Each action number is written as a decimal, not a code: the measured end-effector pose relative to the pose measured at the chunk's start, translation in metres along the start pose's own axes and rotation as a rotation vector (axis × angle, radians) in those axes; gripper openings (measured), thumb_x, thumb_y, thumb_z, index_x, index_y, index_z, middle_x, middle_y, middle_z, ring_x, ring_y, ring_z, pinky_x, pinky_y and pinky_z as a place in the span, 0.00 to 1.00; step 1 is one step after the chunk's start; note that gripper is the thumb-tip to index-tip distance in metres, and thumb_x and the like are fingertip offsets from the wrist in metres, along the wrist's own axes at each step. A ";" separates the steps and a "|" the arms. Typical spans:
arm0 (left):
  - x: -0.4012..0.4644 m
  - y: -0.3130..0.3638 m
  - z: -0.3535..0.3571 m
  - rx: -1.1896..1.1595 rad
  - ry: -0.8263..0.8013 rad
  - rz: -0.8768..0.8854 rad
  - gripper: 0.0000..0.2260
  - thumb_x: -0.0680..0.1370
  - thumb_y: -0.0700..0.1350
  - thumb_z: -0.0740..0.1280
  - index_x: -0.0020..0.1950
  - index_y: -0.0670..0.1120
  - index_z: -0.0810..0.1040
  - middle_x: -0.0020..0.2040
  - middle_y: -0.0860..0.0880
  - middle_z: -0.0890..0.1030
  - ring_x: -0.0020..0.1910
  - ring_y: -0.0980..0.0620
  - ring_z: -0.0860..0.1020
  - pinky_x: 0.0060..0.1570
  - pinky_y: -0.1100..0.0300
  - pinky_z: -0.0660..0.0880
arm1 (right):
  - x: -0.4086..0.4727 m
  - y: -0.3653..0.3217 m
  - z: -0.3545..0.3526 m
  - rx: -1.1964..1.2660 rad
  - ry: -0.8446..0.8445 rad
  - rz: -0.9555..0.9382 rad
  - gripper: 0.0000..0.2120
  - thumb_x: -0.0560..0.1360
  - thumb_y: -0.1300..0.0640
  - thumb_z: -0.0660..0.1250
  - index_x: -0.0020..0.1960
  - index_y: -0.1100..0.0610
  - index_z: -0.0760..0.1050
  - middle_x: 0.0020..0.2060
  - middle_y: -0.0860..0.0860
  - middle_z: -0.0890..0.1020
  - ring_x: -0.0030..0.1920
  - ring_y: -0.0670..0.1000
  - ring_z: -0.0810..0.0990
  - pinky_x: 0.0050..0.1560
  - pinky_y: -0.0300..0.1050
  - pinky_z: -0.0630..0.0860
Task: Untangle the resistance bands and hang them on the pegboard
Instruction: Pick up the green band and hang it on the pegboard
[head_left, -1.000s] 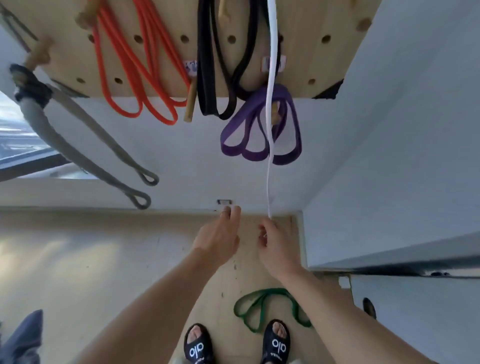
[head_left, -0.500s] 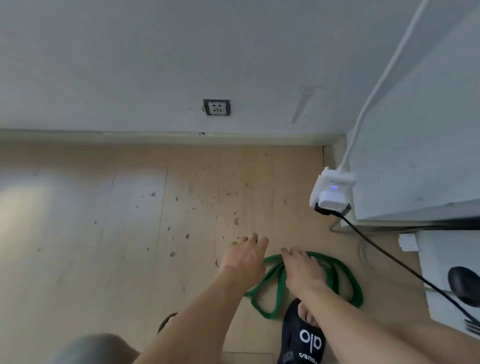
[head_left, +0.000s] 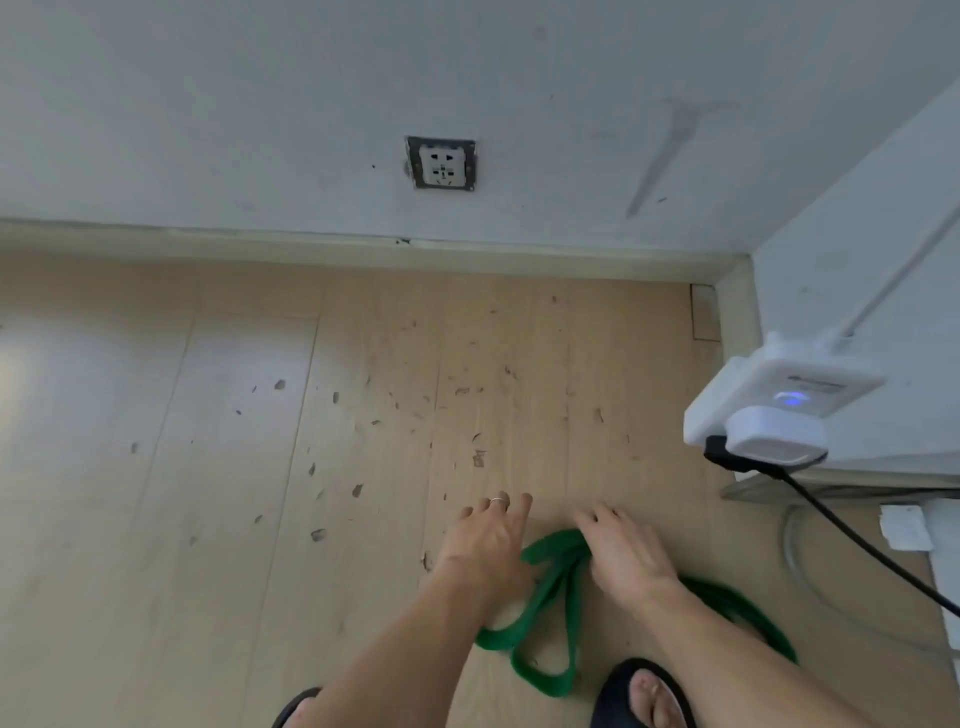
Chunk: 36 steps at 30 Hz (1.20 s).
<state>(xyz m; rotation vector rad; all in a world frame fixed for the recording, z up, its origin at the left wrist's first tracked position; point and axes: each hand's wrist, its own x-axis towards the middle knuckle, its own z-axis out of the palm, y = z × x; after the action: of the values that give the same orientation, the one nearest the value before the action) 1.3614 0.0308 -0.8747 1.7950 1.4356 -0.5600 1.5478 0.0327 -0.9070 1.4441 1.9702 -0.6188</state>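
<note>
Head view shows your left hand (head_left: 485, 540) reaching down with fingers spread and straight, holding nothing, just over the left loops of the green resistance band (head_left: 545, 618) lying tangled on the wooden floor (head_left: 234, 467). Slide those fingers under one single strand, not the whole bundle. Your right hand (head_left: 623, 556) lies over the band's upper fold, fingers extended; whether it touches is unclear. Lift slowly, clear of your sandal (head_left: 644, 696).

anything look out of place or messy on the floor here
Yes. A green band lies in a twisted heap on the floor under both hands, not hung up. Small dark scraps are scattered over the boards.
</note>
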 end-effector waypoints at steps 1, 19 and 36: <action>-0.008 0.000 -0.012 -0.004 0.014 0.008 0.37 0.79 0.59 0.66 0.81 0.48 0.52 0.75 0.42 0.66 0.73 0.41 0.67 0.74 0.47 0.64 | -0.005 -0.005 -0.016 0.043 0.031 -0.020 0.25 0.79 0.63 0.66 0.74 0.52 0.66 0.67 0.52 0.74 0.63 0.55 0.76 0.57 0.49 0.77; -0.417 0.027 -0.466 -0.125 0.388 0.094 0.15 0.76 0.55 0.73 0.57 0.50 0.75 0.53 0.51 0.73 0.48 0.48 0.77 0.50 0.52 0.78 | -0.331 -0.125 -0.541 0.406 0.539 -0.301 0.22 0.71 0.55 0.71 0.60 0.51 0.65 0.46 0.46 0.70 0.47 0.51 0.73 0.40 0.47 0.72; -0.635 0.043 -0.685 -0.123 0.450 0.255 0.06 0.80 0.49 0.69 0.50 0.51 0.72 0.41 0.51 0.78 0.37 0.53 0.77 0.37 0.62 0.72 | -0.511 -0.129 -0.755 1.110 0.491 -0.184 0.15 0.68 0.65 0.74 0.51 0.53 0.76 0.46 0.54 0.82 0.47 0.53 0.81 0.49 0.50 0.76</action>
<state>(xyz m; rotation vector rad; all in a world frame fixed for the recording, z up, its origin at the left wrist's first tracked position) 1.1488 0.1640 0.0263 2.0448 1.4546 0.0700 1.3843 0.1675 -0.0103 2.1963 2.2311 -1.7708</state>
